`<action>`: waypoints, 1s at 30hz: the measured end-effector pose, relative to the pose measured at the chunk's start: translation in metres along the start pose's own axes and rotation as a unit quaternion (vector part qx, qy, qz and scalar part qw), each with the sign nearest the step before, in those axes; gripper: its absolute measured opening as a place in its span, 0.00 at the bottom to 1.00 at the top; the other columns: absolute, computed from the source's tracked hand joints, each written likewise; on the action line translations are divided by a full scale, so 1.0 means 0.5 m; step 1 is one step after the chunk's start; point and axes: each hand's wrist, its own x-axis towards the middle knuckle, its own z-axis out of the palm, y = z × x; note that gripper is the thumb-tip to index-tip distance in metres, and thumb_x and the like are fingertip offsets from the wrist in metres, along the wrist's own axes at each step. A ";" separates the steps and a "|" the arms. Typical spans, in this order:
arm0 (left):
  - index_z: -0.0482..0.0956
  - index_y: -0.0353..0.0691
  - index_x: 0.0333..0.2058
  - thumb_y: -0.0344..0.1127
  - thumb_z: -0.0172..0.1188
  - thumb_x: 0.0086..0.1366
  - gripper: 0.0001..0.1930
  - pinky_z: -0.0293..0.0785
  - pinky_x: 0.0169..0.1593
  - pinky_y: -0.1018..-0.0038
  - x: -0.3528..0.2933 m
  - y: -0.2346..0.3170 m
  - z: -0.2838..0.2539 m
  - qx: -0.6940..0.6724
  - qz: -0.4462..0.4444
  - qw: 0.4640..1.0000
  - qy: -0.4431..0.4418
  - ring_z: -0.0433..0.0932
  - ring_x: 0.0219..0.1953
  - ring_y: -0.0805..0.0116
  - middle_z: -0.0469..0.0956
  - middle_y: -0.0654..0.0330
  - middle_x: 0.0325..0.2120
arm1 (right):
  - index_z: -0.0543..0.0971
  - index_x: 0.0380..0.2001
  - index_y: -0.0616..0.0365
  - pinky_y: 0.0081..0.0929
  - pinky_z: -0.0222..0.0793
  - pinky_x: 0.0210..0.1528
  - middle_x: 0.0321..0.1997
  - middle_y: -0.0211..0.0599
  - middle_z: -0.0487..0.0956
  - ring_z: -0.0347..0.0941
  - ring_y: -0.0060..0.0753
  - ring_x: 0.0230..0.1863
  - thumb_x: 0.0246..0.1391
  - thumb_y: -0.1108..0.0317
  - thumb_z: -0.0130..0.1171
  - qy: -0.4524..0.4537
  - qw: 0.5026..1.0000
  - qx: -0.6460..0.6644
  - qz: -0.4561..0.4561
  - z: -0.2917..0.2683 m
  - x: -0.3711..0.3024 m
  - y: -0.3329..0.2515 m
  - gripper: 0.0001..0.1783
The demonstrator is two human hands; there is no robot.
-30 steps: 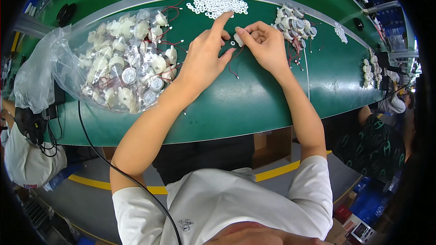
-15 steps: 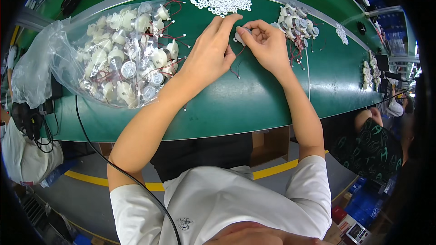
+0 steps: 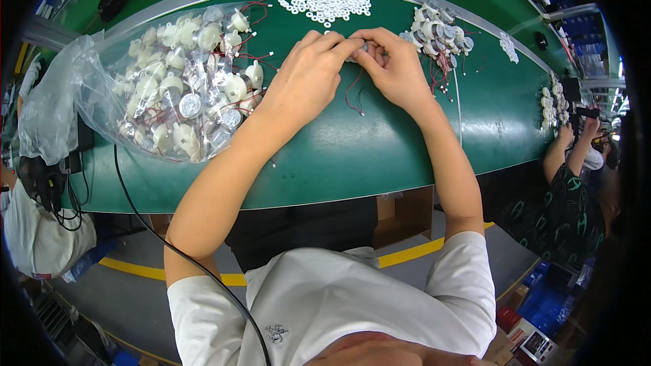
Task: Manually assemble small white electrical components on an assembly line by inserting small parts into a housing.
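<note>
Above the smooth green desk (image 3: 352,163), the right hand (image 3: 395,71) pinches a small round grey part (image 3: 365,46), mostly hidden, its thin red wire (image 3: 348,93) trailing toward the body; the left hand (image 3: 305,71) curls nearly closed against it, though I cannot tell whether it grips; beyond lie flat white rings (image 3: 324,1), and a clear plastic bag (image 3: 51,118) sits left

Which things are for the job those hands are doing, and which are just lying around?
Looks like the job:
- wired part in the right hand
- white rings
- clear bag of similar parts
- heap of parts

Probably just lying around:
- black round thing
- cardboard box
</note>
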 end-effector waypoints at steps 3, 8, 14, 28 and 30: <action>0.81 0.38 0.56 0.19 0.62 0.56 0.26 0.76 0.55 0.60 0.002 0.006 -0.006 0.066 0.000 0.998 -0.021 0.79 0.47 0.54 0.83 0.55 0.45 | 0.83 0.45 0.59 0.31 0.70 0.32 0.34 0.36 0.79 0.72 0.31 0.26 0.56 0.72 0.70 -0.009 0.999 -0.039 -0.020 -0.004 -0.001 -0.013 0.13; 0.82 0.40 0.55 0.27 0.62 0.62 0.21 0.76 0.52 0.66 0.009 0.016 -0.009 0.174 0.017 0.983 -0.058 0.81 0.48 0.61 0.86 0.59 0.46 | 0.80 0.42 0.60 0.39 0.76 0.38 0.35 0.40 0.78 0.78 0.44 0.34 0.53 0.75 0.68 0.016 0.989 -0.127 -0.080 0.006 -0.007 -0.030 0.13; 0.83 0.38 0.54 0.20 0.59 0.57 0.24 0.76 0.52 0.63 -0.002 0.026 -0.019 0.172 0.017 0.982 -0.071 0.81 0.48 0.58 0.86 0.56 0.51 | 0.80 0.46 0.62 0.42 0.77 0.38 0.38 0.42 0.78 0.79 0.52 0.38 0.49 0.79 0.68 0.050 0.967 -0.189 -0.164 0.019 -0.016 -0.031 0.19; 0.80 0.42 0.57 0.25 0.66 0.55 0.27 0.76 0.53 0.58 -0.054 0.068 -0.145 0.320 -0.089 0.941 -0.064 0.80 0.47 0.50 0.83 0.51 0.42 | 0.83 0.42 0.57 0.36 0.73 0.31 0.33 0.38 0.79 0.78 0.40 0.29 0.55 0.67 0.74 0.184 0.968 -0.097 -0.141 -0.081 0.002 -0.023 0.14; 0.81 0.39 0.54 0.25 0.67 0.55 0.25 0.76 0.53 0.57 -0.075 0.053 -0.173 0.332 -0.133 0.928 -0.109 0.80 0.46 0.48 0.82 0.50 0.41 | 0.84 0.40 0.57 0.32 0.71 0.29 0.29 0.36 0.79 0.75 0.35 0.25 0.55 0.66 0.73 0.295 0.932 -0.149 -0.148 -0.144 0.015 -0.008 0.11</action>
